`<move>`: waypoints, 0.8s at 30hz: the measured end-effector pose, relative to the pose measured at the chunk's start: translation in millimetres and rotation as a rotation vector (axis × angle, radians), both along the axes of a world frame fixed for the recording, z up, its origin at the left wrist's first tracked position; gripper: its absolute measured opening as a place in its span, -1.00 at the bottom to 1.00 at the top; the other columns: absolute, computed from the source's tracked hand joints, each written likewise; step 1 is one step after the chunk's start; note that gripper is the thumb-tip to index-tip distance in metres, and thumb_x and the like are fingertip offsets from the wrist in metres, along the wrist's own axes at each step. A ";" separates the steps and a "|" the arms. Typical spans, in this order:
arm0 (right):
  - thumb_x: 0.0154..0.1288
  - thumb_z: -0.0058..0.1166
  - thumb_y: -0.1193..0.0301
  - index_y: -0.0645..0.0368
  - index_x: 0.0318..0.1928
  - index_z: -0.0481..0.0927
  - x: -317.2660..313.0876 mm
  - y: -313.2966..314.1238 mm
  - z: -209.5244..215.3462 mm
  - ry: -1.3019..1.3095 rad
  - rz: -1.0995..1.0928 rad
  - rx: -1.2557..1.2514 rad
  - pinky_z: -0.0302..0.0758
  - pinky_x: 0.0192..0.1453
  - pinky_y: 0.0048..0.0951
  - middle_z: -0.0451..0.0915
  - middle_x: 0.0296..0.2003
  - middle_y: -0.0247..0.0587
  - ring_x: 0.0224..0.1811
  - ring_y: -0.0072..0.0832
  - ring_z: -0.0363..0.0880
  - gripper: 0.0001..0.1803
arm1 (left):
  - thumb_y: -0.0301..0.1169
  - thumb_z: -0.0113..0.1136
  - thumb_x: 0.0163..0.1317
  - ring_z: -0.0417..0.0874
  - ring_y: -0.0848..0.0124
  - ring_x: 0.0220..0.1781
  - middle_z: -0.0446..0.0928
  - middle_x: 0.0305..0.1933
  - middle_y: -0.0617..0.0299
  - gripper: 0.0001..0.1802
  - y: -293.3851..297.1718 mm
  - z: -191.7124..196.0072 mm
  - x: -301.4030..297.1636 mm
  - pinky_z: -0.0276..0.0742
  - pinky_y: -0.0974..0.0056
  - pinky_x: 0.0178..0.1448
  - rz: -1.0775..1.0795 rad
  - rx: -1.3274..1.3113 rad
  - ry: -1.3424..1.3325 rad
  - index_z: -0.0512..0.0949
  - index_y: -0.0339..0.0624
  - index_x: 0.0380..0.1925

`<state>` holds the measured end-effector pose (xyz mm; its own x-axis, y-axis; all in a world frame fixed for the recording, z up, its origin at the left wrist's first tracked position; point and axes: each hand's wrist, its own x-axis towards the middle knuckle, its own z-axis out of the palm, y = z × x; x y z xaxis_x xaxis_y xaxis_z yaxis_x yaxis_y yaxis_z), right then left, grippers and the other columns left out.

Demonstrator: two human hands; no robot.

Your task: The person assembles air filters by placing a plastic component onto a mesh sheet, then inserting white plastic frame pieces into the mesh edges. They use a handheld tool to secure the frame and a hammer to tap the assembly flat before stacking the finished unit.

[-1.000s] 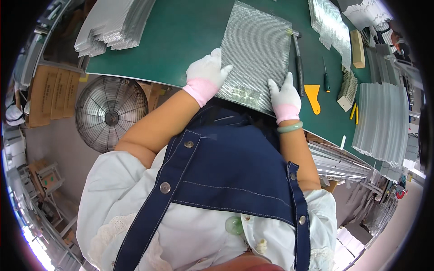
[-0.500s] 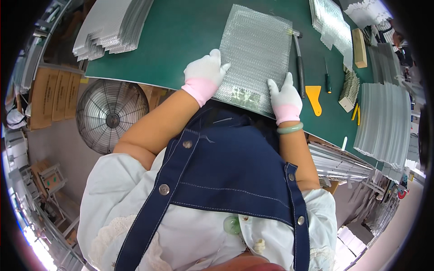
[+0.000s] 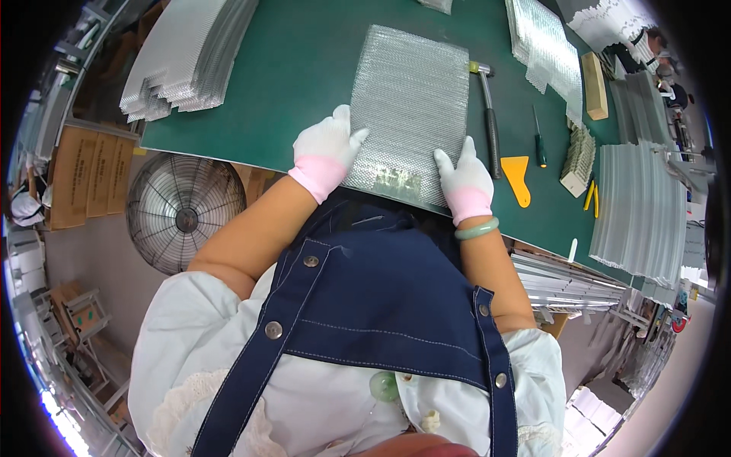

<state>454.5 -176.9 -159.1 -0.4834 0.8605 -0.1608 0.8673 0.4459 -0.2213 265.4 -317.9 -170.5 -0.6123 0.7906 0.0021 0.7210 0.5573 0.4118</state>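
A silvery, fine-celled mesh panel [image 3: 411, 99] lies on the green tabletop [image 3: 297, 68], its lower end at the table's front edge. My left hand [image 3: 326, 148], in a white glove with a pink cuff, grips its left side near that end. Opposite it, my right hand [image 3: 464, 179] in a matching glove holds the right side. Both thumbs point inward over the panel, and the index fingers stretch along its sides. The other fingers are mostly hidden from above. A hammer [image 3: 489, 114] lies just right of the panel, its head close to the panel's edge.
Right of the hammer lie a yellow scraper [image 3: 516, 183], a screwdriver [image 3: 541, 145], a wooden block [image 3: 595, 85] and yellow-handled pliers [image 3: 592, 196]. Mesh stacks stand at the far left [image 3: 186, 61] and right [image 3: 638, 213]. A floor fan [image 3: 186, 221] stands left of the table.
The whole view has shifted, so the table and its things appear slightly lower and further left. Both hands keep their places at the panel's sides.
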 end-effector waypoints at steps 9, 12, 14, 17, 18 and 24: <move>0.34 0.01 -0.06 0.36 0.36 0.22 -25.2 5.9 1.1 0.002 0.035 -0.037 0.57 -0.04 -0.10 0.67 -0.21 0.17 -0.11 -0.01 0.67 -0.17 | 0.00 0.12 0.31 0.69 -0.07 -0.22 0.65 -0.25 -0.15 -0.39 -2.8 -5.3 -17.6 0.60 -0.01 -0.14 0.043 0.060 0.046 0.40 -0.29 0.13; 0.33 0.01 -0.06 0.36 0.36 0.22 -27.5 5.3 1.3 0.027 0.037 -0.022 0.58 -0.04 -0.10 0.68 -0.24 0.16 -0.14 -0.01 0.68 -0.16 | 0.00 0.11 0.31 0.69 -0.06 -0.21 0.65 -0.26 -0.14 -0.40 -1.2 -2.2 -21.3 0.60 -0.01 -0.14 0.050 0.008 0.024 0.41 -0.29 0.11; 0.34 0.01 -0.07 0.37 0.35 0.23 -23.5 3.7 1.2 0.017 0.034 -0.022 0.58 -0.06 -0.10 0.67 -0.26 0.15 -0.17 -0.01 0.68 -0.16 | 0.00 0.12 0.30 0.69 -0.06 -0.22 0.65 -0.27 -0.14 -0.40 -0.5 -0.7 -21.7 0.60 -0.01 -0.14 0.038 0.000 0.015 0.42 -0.30 0.10; 0.34 0.01 -0.08 0.38 0.35 0.23 -25.1 3.8 1.3 -0.004 0.031 -0.015 0.58 -0.07 -0.10 0.68 -0.27 0.15 -0.16 -0.01 0.68 -0.15 | -0.01 0.14 0.29 0.69 -0.05 -0.24 0.64 -0.30 -0.13 -0.40 -0.3 -0.7 -21.5 0.59 -0.01 -0.16 0.020 0.013 0.001 0.42 -0.31 0.09; 0.34 0.00 -0.09 0.38 0.36 0.22 -25.9 3.7 1.5 -0.004 0.038 -0.006 0.59 -0.08 -0.10 0.68 -0.27 0.15 -0.17 -0.02 0.68 -0.14 | -0.01 0.14 0.29 0.69 -0.05 -0.25 0.64 -0.31 -0.13 -0.39 0.2 -2.3 -22.8 0.59 -0.02 -0.17 0.021 0.019 0.000 0.42 -0.32 0.09; 0.35 -0.04 -0.13 0.32 0.35 0.26 -29.4 4.6 6.5 -0.097 0.011 -0.013 0.60 -0.10 -0.09 0.67 -0.19 0.13 -0.14 -0.03 0.69 -0.16 | -0.06 0.20 0.23 0.66 0.06 -0.05 0.61 -0.07 -0.06 -0.44 7.8 8.5 -12.4 0.57 0.02 -0.05 0.087 -0.065 0.184 0.46 -0.22 0.09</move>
